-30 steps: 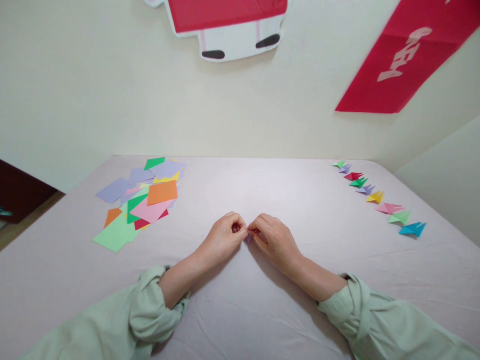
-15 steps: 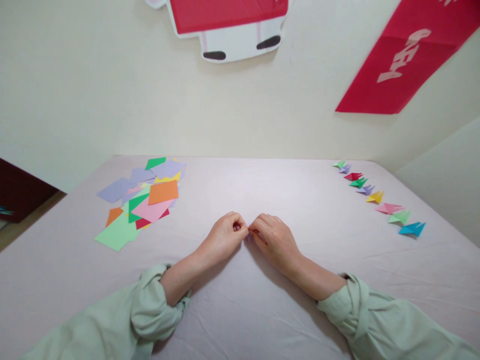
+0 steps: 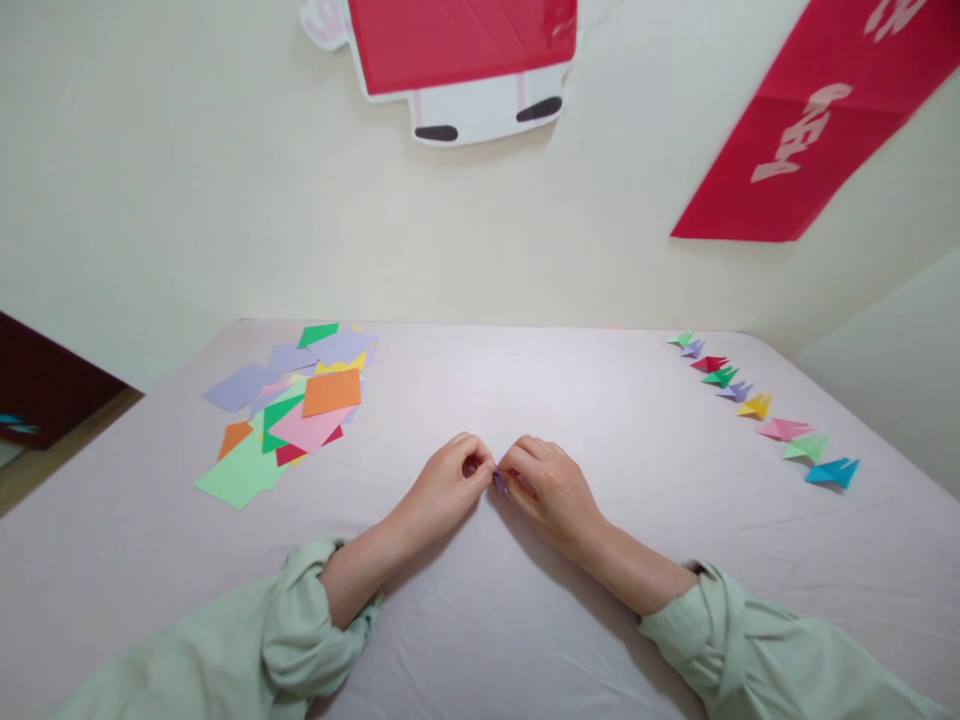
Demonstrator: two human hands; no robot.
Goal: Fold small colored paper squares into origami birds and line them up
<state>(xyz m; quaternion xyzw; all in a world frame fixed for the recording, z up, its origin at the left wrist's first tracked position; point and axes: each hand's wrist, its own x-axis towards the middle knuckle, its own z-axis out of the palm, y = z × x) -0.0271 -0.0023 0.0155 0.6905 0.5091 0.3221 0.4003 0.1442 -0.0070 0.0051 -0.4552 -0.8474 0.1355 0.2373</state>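
Observation:
A small folded purple paper (image 3: 499,484) shows between my two hands above the middle of the table. My left hand (image 3: 455,478) pinches it from the left, thumb and index finger closed in a ring. From the right, my right hand (image 3: 551,492) pinches the same paper, its fingers curled together. The fingertips almost meet and cover most of the paper, so its full shape is hidden.
On the left of the pale cloth-covered table (image 3: 480,380) lies a pile of coloured paper sheets (image 3: 307,430). Several folded paper figures (image 3: 784,428) form a slanting row on the right. A wall stands behind, with a red banner (image 3: 772,140).
The whole view has tipped slightly, so everything sits a little lower. Both hands keep their pinch, and a bit more of the purple paper shows beneath the fingertips.

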